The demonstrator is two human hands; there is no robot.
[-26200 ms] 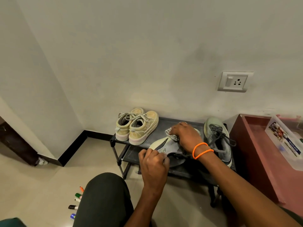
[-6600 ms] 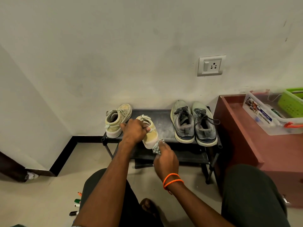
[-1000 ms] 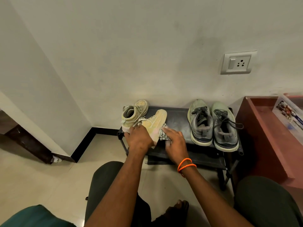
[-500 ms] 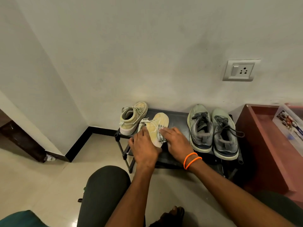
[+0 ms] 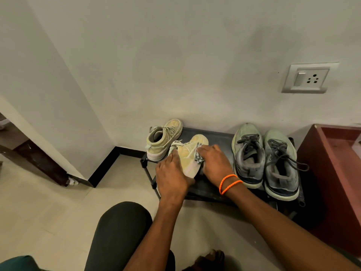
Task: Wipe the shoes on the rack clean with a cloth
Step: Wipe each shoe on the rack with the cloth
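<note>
At frame centre, the yellow sneaker (image 5: 190,153) lies on the black rack (image 5: 214,188), toe pointing to the upper right. The left hand (image 5: 172,178) clasps its heel; the right hand (image 5: 214,163) presses a checked cloth (image 5: 199,158) against its side.

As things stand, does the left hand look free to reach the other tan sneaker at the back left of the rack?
Probably not at once: the left hand grips the tan shoe being wiped. Otherwise the way looks open; the other tan sneaker stands just beyond it, uncovered, on the rack.
</note>
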